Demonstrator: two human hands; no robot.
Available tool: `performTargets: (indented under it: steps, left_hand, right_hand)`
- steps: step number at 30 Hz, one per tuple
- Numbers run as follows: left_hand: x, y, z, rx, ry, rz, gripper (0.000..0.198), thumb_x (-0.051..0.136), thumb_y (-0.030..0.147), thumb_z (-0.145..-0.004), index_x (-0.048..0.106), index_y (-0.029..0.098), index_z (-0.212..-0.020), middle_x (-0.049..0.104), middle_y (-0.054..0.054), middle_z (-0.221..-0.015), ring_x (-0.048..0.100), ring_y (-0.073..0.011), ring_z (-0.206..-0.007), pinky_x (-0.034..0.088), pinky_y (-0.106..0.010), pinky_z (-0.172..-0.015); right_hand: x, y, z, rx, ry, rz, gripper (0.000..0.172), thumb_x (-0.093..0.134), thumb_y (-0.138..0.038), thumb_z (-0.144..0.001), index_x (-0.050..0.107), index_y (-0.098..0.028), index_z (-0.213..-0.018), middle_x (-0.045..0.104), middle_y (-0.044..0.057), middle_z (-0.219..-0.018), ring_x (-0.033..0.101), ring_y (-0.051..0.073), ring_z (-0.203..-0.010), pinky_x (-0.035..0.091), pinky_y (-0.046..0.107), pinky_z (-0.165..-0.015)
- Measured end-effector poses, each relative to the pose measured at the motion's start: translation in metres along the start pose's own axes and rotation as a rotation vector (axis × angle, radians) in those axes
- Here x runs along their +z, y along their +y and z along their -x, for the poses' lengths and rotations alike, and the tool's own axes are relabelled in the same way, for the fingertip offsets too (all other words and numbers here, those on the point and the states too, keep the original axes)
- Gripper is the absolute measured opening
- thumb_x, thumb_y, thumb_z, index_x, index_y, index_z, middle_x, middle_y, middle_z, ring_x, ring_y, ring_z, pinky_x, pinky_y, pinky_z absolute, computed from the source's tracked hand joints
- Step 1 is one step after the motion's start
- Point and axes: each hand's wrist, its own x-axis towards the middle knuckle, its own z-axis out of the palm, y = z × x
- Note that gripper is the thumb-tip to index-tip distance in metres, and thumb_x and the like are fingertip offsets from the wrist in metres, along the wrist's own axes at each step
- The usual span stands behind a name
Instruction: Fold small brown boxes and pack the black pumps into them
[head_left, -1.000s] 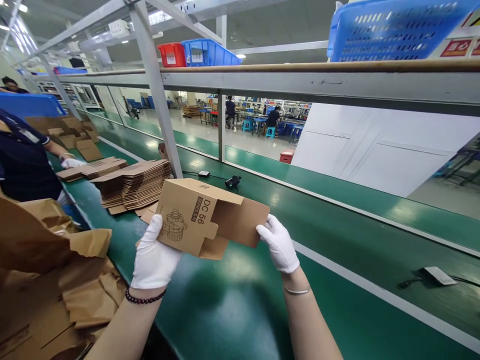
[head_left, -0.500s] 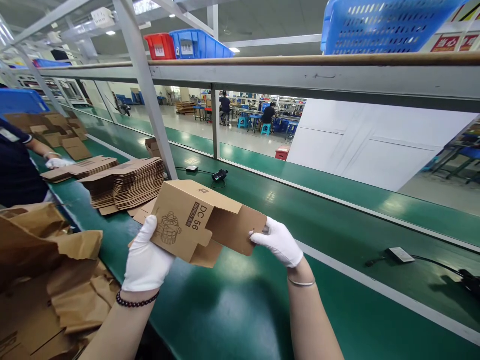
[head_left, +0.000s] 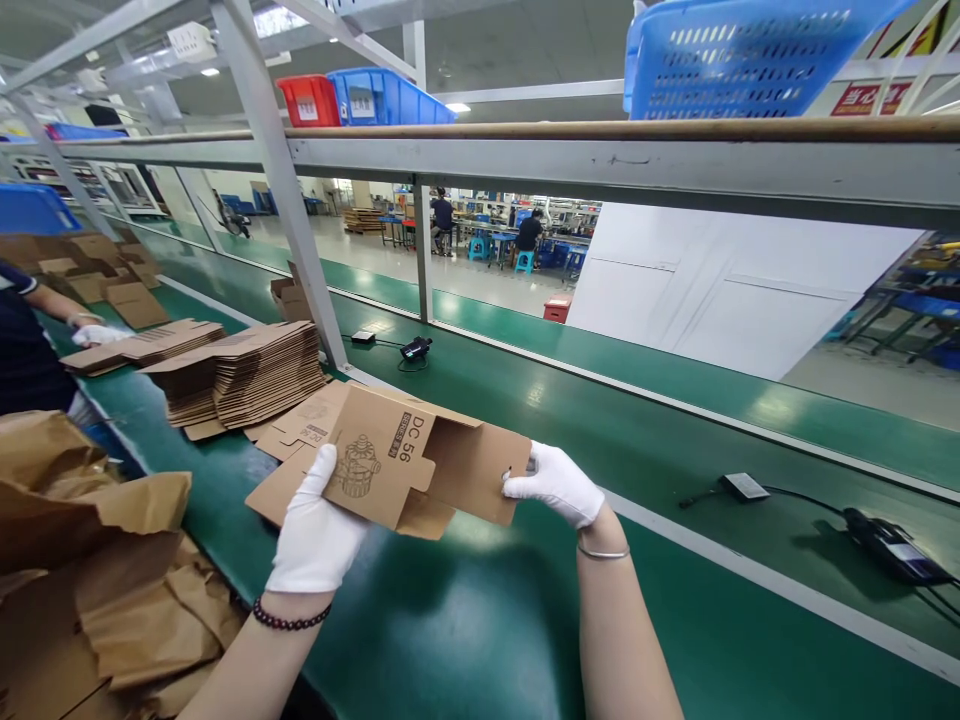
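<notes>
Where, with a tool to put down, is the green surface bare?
Free: nearside of open carton, between left forearm and right forearm; also right of that forearm, to the white line. Crowded: left, under stacked cartons and loose cardboard.

White-gloved left hand (head_left: 319,535) and right hand (head_left: 559,483) raised in a two-handed grip.
The bare left forearm (head_left: 251,655) slants up from lower left, thumb upright, fingers hidden from view; the bare right forearm (head_left: 619,630) rises more steeply, its wrist (head_left: 601,535) bent inward, the hand pointing leftward with thumb and fingers pinched.
</notes>
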Motion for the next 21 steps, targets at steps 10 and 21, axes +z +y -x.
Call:
performTargets:
  steps: [10, 21]
  left_hand:
    - [0.003, 0.009, -0.005, 0.251, 0.036, -0.176, 0.030, 0.053, 0.038, -0.096, 0.062, 0.026, -0.122, 0.064, 0.002, -0.134, 0.039, -0.0253, -0.143, 0.034, -0.052, -0.118]
    - [-0.008, -0.061, -0.002, 0.582, -0.213, -0.756, 0.081, 0.074, 0.046, -0.080, 0.032, 0.028, -0.148, 0.026, -0.010, -0.161, 0.023, -0.0327, -0.150, 0.023, -0.053, -0.122]
  right_hand:
    - [-0.053, 0.019, -0.006, -0.043, 0.878, 0.332, 0.070, 0.054, -0.058, -0.084, 0.049, -0.018, -0.141, 0.030, 0.015, -0.160, 0.015, 0.035, -0.151, 0.018, 0.057, -0.120]
    - [0.065, 0.022, -0.022, -0.508, 0.468, 0.177, 0.067, 0.056, -0.040, -0.092, 0.034, -0.020, -0.152, 0.057, 0.011, -0.140, 0.055, 0.026, -0.128, 0.043, 0.044, -0.111]
